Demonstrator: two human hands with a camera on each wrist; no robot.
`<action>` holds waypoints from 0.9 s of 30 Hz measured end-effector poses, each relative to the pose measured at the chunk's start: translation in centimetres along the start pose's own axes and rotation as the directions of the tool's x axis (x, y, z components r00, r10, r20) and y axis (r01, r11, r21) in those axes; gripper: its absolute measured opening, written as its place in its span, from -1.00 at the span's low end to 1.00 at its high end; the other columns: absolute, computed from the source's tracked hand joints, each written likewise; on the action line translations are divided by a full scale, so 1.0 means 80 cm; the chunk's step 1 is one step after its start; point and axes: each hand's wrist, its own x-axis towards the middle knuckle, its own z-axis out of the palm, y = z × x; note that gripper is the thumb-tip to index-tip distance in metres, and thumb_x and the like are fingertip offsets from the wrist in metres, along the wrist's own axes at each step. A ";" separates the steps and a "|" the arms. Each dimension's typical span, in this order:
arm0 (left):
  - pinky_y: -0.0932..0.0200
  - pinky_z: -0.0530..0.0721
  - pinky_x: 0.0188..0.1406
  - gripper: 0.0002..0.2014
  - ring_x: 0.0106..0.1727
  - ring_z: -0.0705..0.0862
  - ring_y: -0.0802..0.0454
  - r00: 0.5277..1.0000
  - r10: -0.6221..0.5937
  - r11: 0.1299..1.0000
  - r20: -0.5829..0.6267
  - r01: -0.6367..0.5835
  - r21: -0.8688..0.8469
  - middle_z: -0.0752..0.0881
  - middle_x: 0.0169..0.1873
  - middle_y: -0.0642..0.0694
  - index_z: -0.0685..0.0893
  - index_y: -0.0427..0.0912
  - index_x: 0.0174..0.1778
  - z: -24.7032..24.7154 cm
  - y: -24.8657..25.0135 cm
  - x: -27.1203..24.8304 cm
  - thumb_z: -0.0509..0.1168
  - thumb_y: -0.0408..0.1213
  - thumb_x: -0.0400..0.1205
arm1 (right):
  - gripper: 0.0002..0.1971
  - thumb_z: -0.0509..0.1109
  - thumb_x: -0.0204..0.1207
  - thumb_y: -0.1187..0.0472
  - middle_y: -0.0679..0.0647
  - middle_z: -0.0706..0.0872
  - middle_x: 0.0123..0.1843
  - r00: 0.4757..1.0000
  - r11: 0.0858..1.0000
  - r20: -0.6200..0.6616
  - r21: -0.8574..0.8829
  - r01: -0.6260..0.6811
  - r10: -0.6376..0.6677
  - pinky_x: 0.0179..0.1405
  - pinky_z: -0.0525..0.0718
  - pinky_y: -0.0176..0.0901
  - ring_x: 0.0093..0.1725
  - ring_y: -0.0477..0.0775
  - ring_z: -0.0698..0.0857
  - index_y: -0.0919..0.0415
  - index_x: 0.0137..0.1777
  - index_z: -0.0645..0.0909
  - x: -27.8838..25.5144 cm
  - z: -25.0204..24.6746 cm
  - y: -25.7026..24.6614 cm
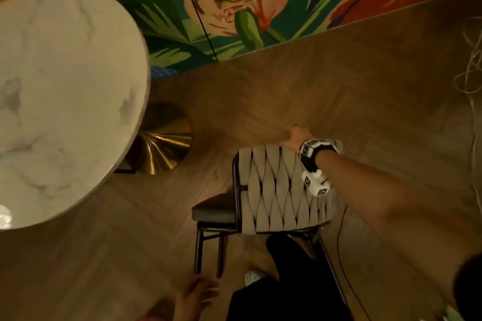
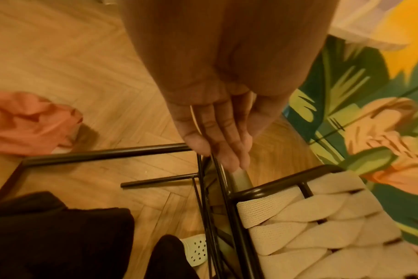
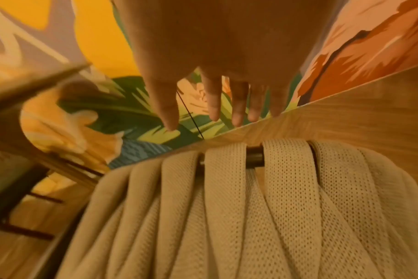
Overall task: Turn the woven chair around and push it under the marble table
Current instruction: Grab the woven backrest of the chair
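The woven chair (image 1: pixel 281 187) stands on herringbone wood floor (image 1: pixel 339 86) beside the marble counter (image 1: pixel 65 101) (mural wall (image 1: pixel 234 2) behind). Right hand (image 3: pixel 217 79) hovers spread over its backrest; left hand (image 2: pixel 217 120) hangs open.

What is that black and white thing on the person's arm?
The right hand has a black wrist strap carrying white blocks with square black-and-white markers. Both forearms are bare, with no sleeves. The left hand shows no rings or gloves.
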 end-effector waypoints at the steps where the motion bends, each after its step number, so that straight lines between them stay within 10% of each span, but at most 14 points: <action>1: 0.15 0.47 -0.42 -0.87 -0.42 0.65 -0.10 1.000 0.005 1.000 0.000 -0.005 -0.015 0.77 -0.47 -0.19 0.62 -0.28 -0.15 0.003 0.002 0.010 0.19 -0.45 0.67 | -0.34 0.41 0.41 -0.16 0.03 0.56 0.38 0.998 0.998 0.066 -0.059 -0.006 0.010 0.44 0.52 0.08 0.37 0.26 0.56 0.15 0.45 0.46 0.009 0.005 0.001; 5: 0.19 0.48 -0.45 -0.87 -0.49 0.67 -0.06 1.000 -0.004 1.000 -0.021 0.005 0.011 0.76 -0.48 -0.18 0.64 -0.30 -0.17 0.002 0.002 0.034 0.20 -0.48 0.64 | 0.04 0.42 0.29 -0.35 0.20 0.21 0.69 0.976 0.951 0.190 -0.307 -0.042 0.105 0.61 0.28 0.15 0.60 0.34 0.28 0.15 0.66 0.10 0.014 0.023 0.002; 12: 0.19 0.51 -0.36 -0.86 -0.42 0.73 0.06 0.995 0.081 0.996 0.052 -0.083 0.037 0.79 -0.30 -0.20 0.70 -0.27 -0.02 0.005 0.032 0.041 0.23 -0.37 0.64 | 0.46 0.39 -0.31 -0.67 0.15 0.40 0.60 0.903 0.926 0.405 -0.376 0.025 0.140 0.48 0.48 0.16 0.49 0.25 0.47 0.16 0.60 0.22 0.011 0.057 0.008; 16: 0.18 0.60 -0.17 -0.85 0.07 0.73 -0.18 0.983 0.168 0.986 0.068 -0.169 -0.001 0.77 -0.04 -0.20 0.65 -0.14 0.04 0.018 0.057 0.054 0.34 -0.39 0.58 | 0.27 0.40 -0.12 -0.61 0.14 0.52 0.52 0.930 0.923 0.364 -0.374 0.091 0.056 0.40 0.55 0.09 0.42 0.23 0.55 0.19 0.55 0.34 -0.049 0.056 -0.012; 21: -0.08 0.51 0.40 -0.20 0.33 0.49 0.10 0.932 0.279 0.921 0.231 -0.328 0.209 0.50 0.25 0.18 0.37 0.07 0.50 0.048 0.106 0.065 0.57 -0.13 0.34 | -0.02 0.44 -0.06 -0.56 0.04 0.72 0.08 0.943 0.905 0.334 -0.403 0.135 0.008 -0.02 0.62 -0.05 0.07 0.12 0.68 0.14 0.25 0.60 -0.120 0.046 -0.030; 24: -0.14 0.59 0.41 -0.46 0.32 0.65 -0.04 0.863 0.176 0.868 0.473 -0.363 0.338 0.72 0.16 0.03 0.64 0.04 0.21 0.049 0.140 0.068 0.60 -0.11 0.30 | -0.41 0.49 -0.02 -0.50 -0.08 0.53 -0.37 0.951 0.919 0.307 -0.371 0.137 -0.018 -0.39 0.45 -0.13 -0.35 -0.04 0.53 0.00 -0.32 0.52 -0.162 0.026 -0.047; 27: -0.10 0.64 0.35 -0.60 0.19 0.73 -0.02 0.757 0.276 0.675 0.593 -0.592 0.440 0.81 0.08 -0.08 0.76 -0.05 0.05 0.040 0.176 0.055 0.60 -0.10 0.31 | -0.44 0.52 0.00 -0.45 -0.08 0.53 -0.35 0.965 0.921 0.258 -0.366 0.138 -0.042 -0.34 0.48 -0.11 -0.30 -0.02 0.52 0.00 -0.31 0.52 -0.195 -0.006 -0.071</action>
